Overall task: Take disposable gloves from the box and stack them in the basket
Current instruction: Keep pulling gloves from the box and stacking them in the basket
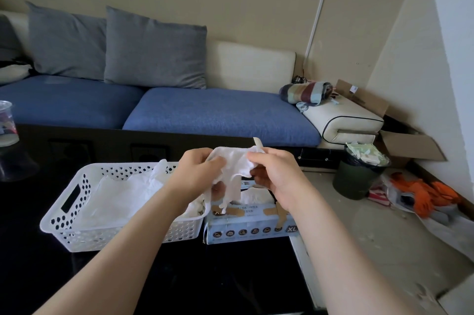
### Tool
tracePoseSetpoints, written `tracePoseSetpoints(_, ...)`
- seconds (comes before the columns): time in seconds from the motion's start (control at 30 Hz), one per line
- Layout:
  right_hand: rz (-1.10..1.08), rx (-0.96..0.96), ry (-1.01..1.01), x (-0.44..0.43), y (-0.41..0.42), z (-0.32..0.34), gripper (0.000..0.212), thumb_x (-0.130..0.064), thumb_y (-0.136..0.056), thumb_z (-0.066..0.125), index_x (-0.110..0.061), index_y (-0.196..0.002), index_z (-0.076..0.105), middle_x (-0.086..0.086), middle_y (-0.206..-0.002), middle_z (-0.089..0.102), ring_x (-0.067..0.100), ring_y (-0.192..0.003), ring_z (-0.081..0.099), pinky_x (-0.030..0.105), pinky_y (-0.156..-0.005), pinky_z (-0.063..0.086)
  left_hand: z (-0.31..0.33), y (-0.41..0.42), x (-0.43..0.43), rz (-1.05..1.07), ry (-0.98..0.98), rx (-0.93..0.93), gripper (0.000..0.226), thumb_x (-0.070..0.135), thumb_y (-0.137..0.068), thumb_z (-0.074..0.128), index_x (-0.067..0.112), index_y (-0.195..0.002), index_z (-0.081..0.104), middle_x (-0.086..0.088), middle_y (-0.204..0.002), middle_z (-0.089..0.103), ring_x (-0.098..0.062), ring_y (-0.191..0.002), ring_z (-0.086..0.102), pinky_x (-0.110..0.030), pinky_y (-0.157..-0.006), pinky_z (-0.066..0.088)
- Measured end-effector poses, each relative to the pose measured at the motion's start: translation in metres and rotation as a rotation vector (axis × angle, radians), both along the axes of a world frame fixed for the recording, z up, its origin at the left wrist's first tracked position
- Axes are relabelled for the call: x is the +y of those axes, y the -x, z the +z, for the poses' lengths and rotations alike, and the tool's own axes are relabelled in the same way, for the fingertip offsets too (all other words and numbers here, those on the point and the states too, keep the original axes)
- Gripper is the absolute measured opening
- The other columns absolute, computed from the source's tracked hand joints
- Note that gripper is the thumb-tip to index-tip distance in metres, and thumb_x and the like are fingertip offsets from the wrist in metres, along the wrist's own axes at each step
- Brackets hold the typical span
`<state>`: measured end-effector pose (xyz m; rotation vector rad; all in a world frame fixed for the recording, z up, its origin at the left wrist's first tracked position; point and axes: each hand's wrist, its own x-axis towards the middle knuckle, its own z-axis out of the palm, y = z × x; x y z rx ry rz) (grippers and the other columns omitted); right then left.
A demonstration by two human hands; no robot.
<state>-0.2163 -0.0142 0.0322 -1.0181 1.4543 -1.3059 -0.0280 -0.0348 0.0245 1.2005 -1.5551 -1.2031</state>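
The dark tabletop [220,278] lies under both forearms and carries everything the task needs. The white perforated basket [115,237] sits below and to the outside of the left hand [195,171], whose wrist crosses over the basket's near right corner. The pale blue glove box [246,231] stands directly beneath the right hand [274,173], touching or just beside the basket's right wall. Inside the basket, under and to the left of the left hand, the stacked gloves [118,199] lie as a loose, fairly flat white layer.

Both hands are raised above the box and the basket's edge, each pinching one end of a single white glove [234,163]. The cuff end is stretched between the thumbs and fingertips, and the finger parts hang down crumpled toward the box opening.

The step in hand looks like straightening a glove already taken from the box, before it goes on the pile. The next move would probably call for pulling it flat, carrying it leftward past the left hand's present place and over the basket, then lowering it squarely onto the layer so the dangling fingers do not fold under or snag on the rim.
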Motion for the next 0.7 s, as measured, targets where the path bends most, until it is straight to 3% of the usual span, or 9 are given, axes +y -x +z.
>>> tracePoseSetpoints(0.07,0.008,-0.091,0.011,0.000,-0.001,0.002,0.015,-0.010,-0.097,0.069,-0.013,-0.109,0.077,0.006,-0.083,0.064,0.018,-0.072,0.064,0.031,-0.061,0.055,0.002,0.000,0.001,0.042,-0.056,0.027,0.020,0.018,-0.100,0.061,-0.001,-0.098,0.065,-0.011,-0.077,0.069,-0.027,-0.063,0.074,-0.036,-0.057,0.061)
tracePoseSetpoints(0.13,0.022,-0.157,0.030,0.000,-0.002,0.005,0.019,-0.005,-0.099,0.063,-0.014,-0.110,0.076,0.013,-0.097,0.063,0.023,-0.080,0.064,0.034,-0.060,0.057,0.000,0.002,-0.001,0.120,-0.001,-0.047,0.013,0.023,-0.099,0.066,0.013,-0.107,0.065,-0.007,-0.094,0.074,-0.023,-0.079,0.077,-0.038,-0.067,0.065)
tracePoseSetpoints(0.27,-0.030,-0.185,0.059,0.000,-0.006,0.007,0.025,-0.006,-0.102,0.058,-0.019,-0.105,0.080,0.016,-0.111,0.068,0.027,-0.090,0.069,0.039,-0.075,0.061,-0.008,0.003,-0.005,0.201,0.230,-0.213,0.021,0.029,-0.096,0.071,0.031,-0.115,0.059,0.010,-0.122,0.057,-0.008,-0.111,0.057,-0.028,-0.090,0.046)
tracePoseSetpoints(0.33,-0.085,-0.209,0.063,-0.001,-0.007,0.007,0.028,-0.005,-0.103,0.057,-0.018,-0.102,0.082,0.015,-0.113,0.071,0.028,-0.091,0.071,0.039,-0.078,0.061,-0.004,0.004,0.000,0.164,0.306,-0.105,0.010,0.035,-0.100,0.066,0.031,-0.108,0.064,0.009,-0.118,0.061,-0.005,-0.108,0.059,-0.026,-0.091,0.047)
tracePoseSetpoints(0.43,-0.144,-0.214,0.052,-0.002,-0.008,0.008,0.028,-0.004,-0.101,0.058,-0.017,-0.100,0.083,0.011,-0.114,0.075,0.028,-0.097,0.074,0.036,-0.072,0.064,0.004,0.004,0.008,-0.033,0.321,0.079,0.026,0.052,-0.097,0.066,0.029,-0.109,0.070,0.011,-0.108,0.070,-0.001,-0.100,0.065,-0.023,-0.084,0.049)
tracePoseSetpoints(0.57,-0.134,-0.261,0.005,0.003,-0.012,0.010,0.008,-0.007,-0.097,0.071,-0.006,-0.098,0.079,0.001,-0.072,0.070,0.012,-0.059,0.066,0.025,-0.054,0.055,0.000,0.006,0.010,-0.142,0.412,-0.191,0.057,0.056,-0.070,0.092,0.045,-0.121,0.067,0.020,-0.120,0.065,0.002,-0.114,0.058,-0.023,-0.092,0.049)
tracePoseSetpoints(0.63,-0.103,-0.280,0.007,0.004,-0.013,0.010,0.013,-0.007,-0.097,0.073,-0.001,-0.106,0.078,0.009,-0.083,0.077,0.017,-0.069,0.074,0.027,-0.062,0.059,-0.003,0.009,0.008,-0.123,0.458,-0.237,0.054,0.047,-0.071,0.093,0.046,-0.119,0.068,0.021,-0.118,0.064,0.002,-0.112,0.058,-0.023,-0.093,0.049)
tracePoseSetpoints(0.7,-0.071,-0.305,0.023,0.006,-0.014,0.012,0.016,-0.005,-0.098,0.070,0.006,-0.109,0.076,0.017,-0.092,0.080,0.025,-0.080,0.080,0.032,-0.068,0.063,-0.003,0.010,0.006,-0.076,0.500,-0.176,0.031,0.040,-0.085,0.084,0.042,-0.113,0.072,0.018,-0.111,0.069,-0.001,-0.105,0.063,-0.028,-0.089,0.053)
